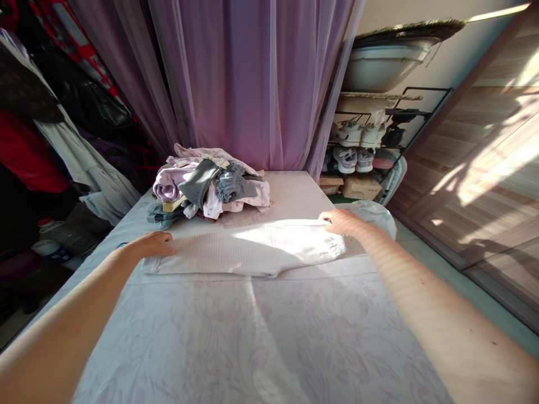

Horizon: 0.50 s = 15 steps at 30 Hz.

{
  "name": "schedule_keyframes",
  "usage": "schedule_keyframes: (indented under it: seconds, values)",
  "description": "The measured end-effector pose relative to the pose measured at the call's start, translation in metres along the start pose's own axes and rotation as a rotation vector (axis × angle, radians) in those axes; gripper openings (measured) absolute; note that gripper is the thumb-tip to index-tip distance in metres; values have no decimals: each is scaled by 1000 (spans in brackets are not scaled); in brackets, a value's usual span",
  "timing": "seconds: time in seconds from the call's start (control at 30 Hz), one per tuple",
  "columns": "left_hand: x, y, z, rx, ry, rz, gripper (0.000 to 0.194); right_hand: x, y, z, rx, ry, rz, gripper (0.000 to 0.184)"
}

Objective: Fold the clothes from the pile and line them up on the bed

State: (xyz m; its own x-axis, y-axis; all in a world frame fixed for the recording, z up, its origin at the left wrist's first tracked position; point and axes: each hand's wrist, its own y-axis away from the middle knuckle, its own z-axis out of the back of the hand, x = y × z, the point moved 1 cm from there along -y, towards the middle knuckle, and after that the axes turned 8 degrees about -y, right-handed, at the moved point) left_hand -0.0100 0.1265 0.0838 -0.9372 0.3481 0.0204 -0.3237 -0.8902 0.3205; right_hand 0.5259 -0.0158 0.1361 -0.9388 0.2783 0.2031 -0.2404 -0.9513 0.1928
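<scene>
A pair of pale, finely striped pants (pixel 236 249), folded lengthwise, lies flat across the bed, its gathered cuff at the right end. At the left end, my left hand (pixel 155 245) has its fingers and thumb closed on the far corner of the cloth. My right hand (pixel 340 221) pinches the far edge close to the gathered cuff; its fingertips are partly hidden. Sunlight falls over the right half of the pants. Just beyond them sits a heap of crumpled clothes (pixel 210 185) in pink, lilac and grey.
A bed cover (pixel 236 336) with a floral pattern lies under the pants. Purple curtains (pixel 244 84) hang behind. On the right are a shoe rack (pixel 421 115), a basin (pixel 385 64) and a wooden door (pixel 475 151). Hanging clothes (pixel 84 146) and bottles (pixel 69 235) are at left.
</scene>
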Motion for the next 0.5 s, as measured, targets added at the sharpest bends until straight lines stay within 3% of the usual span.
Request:
schedule_keyframes:
  seconds: [0.1,0.2,0.27,0.37,0.5]
  values:
    - [-3,21,20,-107,19,29,27,-4,4,18,-98,-67,-20,21]
    - [0,49,39,-363,62,117,32,-17,12,32,-335,-157,64,24]
    - [3,66,38,-505,69,155,28,-29,20,28,-513,-190,150,27]
    - [2,85,12,-605,34,119,21,-44,38,-7,-669,-183,243,28]
    - [-6,94,-46,-548,39,58,19,-54,64,-83,-638,-101,318,28]
